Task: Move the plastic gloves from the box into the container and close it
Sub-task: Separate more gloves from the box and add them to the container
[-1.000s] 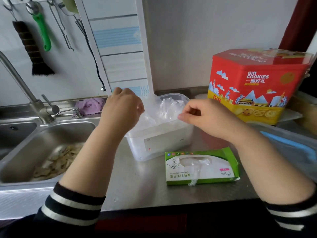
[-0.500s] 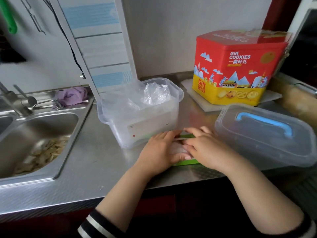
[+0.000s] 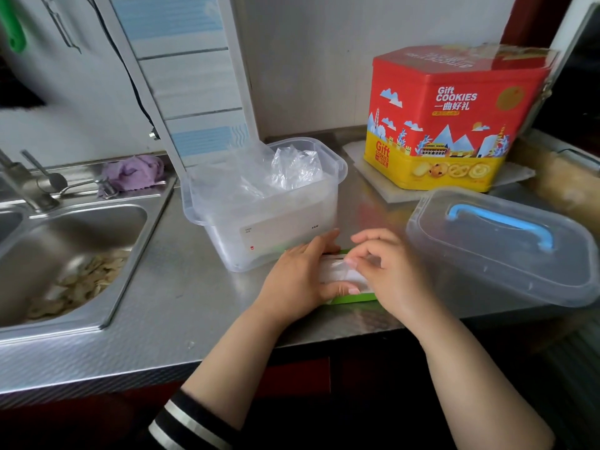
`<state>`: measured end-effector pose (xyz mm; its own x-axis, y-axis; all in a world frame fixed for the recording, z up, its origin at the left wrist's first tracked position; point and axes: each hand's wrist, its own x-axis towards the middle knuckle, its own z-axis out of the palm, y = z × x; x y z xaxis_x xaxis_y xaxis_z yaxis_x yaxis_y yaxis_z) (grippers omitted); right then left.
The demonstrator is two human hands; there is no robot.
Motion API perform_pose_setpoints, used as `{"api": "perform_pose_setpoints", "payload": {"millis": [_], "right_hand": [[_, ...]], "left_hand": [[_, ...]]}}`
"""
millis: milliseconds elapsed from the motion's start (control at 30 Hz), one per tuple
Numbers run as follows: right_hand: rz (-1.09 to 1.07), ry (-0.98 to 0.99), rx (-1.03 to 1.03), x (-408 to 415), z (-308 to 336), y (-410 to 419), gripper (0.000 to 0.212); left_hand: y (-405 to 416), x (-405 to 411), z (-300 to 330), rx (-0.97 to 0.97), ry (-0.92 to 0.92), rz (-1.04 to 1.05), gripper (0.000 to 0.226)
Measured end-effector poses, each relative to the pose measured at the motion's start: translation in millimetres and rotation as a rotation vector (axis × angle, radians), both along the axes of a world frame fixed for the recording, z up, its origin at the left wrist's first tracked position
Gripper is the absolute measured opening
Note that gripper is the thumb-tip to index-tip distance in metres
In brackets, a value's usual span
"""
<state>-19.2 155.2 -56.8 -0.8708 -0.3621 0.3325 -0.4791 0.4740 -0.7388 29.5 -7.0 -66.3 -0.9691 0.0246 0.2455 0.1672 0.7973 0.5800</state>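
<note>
On a steel kitchen surface (image 3: 181,306), seen from above by a head-worn camera, a person's two bare hands meet over a small green box (image 3: 352,298) of plastic gloves. It lies flat near the front edge, mostly hidden under the hands; only its green front edge and part of its white top show. The left hand (image 3: 302,277) lies over the box's left end, fingers extended along the far side and thumb along the near side, holding it in place. The right hand (image 3: 386,271) hovers over the box's opening, fingers (image 3: 352,262) curled and pinching a bit of thin clear film there. Just behind the box stands the clear plastic container (image 3: 259,222), open, touching or nearly touching it. Crumpled clear plastic gloves (image 3: 285,173) are heaped inside, rising above the rim. The container's lid (image 3: 500,241), clear with a blue handle, lies to the right, apart from the container and close to the right hand. Behind the lid stands a red and yellow cookie tin (image 3: 451,125) on a pale board. A steel sink (image 3: 65,264) is set into the surface at left, with pale scraps in its basin, a tap behind it, and a purple cloth (image 3: 133,172) on the back ledge. Both forearms are bare; a black and white striped sleeve (image 3: 188,423) shows on the left arm.
</note>
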Motion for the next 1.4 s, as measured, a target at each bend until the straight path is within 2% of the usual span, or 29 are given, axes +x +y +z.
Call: {"api": "perform_pose_setpoints", "payload": {"millis": [167, 233, 300, 367, 400, 467, 533, 567, 633, 700, 767, 800, 867, 967, 1000, 1067, 1100, 1167, 1233, 1300, 1400], "right_hand": [[0.071, -0.081, -0.488, 7, 33, 5, 0.019], [0.074, 0.062, -0.554, 5, 49, 11, 0.018], [0.100, 0.201, -0.536, 2, 61, 17, 0.014], [0.130, 0.227, -0.540, 0, 62, 20, 0.010], [0.138, 0.237, -0.543, 0, 62, 20, 0.010], [0.146, 0.277, -0.533, 1, 57, 21, 0.012], [0.149, 0.345, -0.497, 3, 52, 21, 0.013], [0.145, 0.386, -0.458, 4, 49, 20, 0.013], [0.147, 0.473, -0.369, 7, 45, 19, 0.013], [0.166, 0.518, -0.316, 9, 41, 16, 0.013], [0.208, 0.505, -0.317, 12, 38, 14, 0.015], [0.222, 0.467, -0.344, 14, 39, 12, 0.022], [0.217, 0.245, -0.473, 16, 44, 10, 0.051], [0.193, -0.260, -0.564, 9, 57, 5, 0.104], [0.219, -0.402, -0.552, 5, 61, 3, 0.108], [0.285, -0.621, -0.609, -1, 66, 0, 0.084], [0.301, -0.667, -0.673, -2, 71, -3, 0.071], [0.239, -0.578, -0.717, -7, 85, -13, 0.055], [0.126, -0.347, -0.619, -16, 104, -28, 0.051], [0.077, -0.123, -0.447, -35, 117, -48, 0.058], [-0.005, 0.104, -0.044, -66, 130, -79, 0.064]], "left_hand": [[0, 0, 3, 0.031, -0.023, 0.025, 0.103], [-1, 2, 7, 0.109, -0.049, 0.023, 0.095], [-1, 9, 17, 0.296, -0.092, 0.033, 0.068], [0, 19, 31, 0.518, -0.126, 0.056, 0.020], [1, 19, 41, 0.616, -0.147, 0.065, 0.006], [-2, 21, 51, 0.819, -0.154, 0.001, 0.048], [-4, 19, 58, 1.134, -0.244, -0.010, 0.105], [-7, 17, 59, 1.296, -0.266, -0.075, 0.114], [-8, 18, 70, 1.404, -0.248, -0.105, 0.097], [-6, 16, 74, 1.317, -0.191, -0.128, 0.066], [1, 19, 79, 1.189, -0.096, -0.138, 0.021], [3, 19, 80, 1.166, -0.049, -0.128, 0.012], [6, 21, 84, 1.196, 0.035, -0.111, 0.007], [2, 22, 90, 1.195, 0.132, -0.073, 0.008], [0, 23, 94, 1.174, 0.159, -0.056, 0.008], [-7, 23, 99, 1.126, 0.237, -0.006, 0.006], [-11, 24, 103, 1.092, 0.275, 0.036, 0.004], [-22, 21, 110, 0.955, 0.354, 0.169, 0.008], [-37, 12, 119, 0.743, 0.441, 0.337, 0.009], [-55, -4, 126, 0.544, 0.499, 0.464, 0.014], [-81, -26, 132, 0.215, 0.458, 0.597, 0.030]]}}
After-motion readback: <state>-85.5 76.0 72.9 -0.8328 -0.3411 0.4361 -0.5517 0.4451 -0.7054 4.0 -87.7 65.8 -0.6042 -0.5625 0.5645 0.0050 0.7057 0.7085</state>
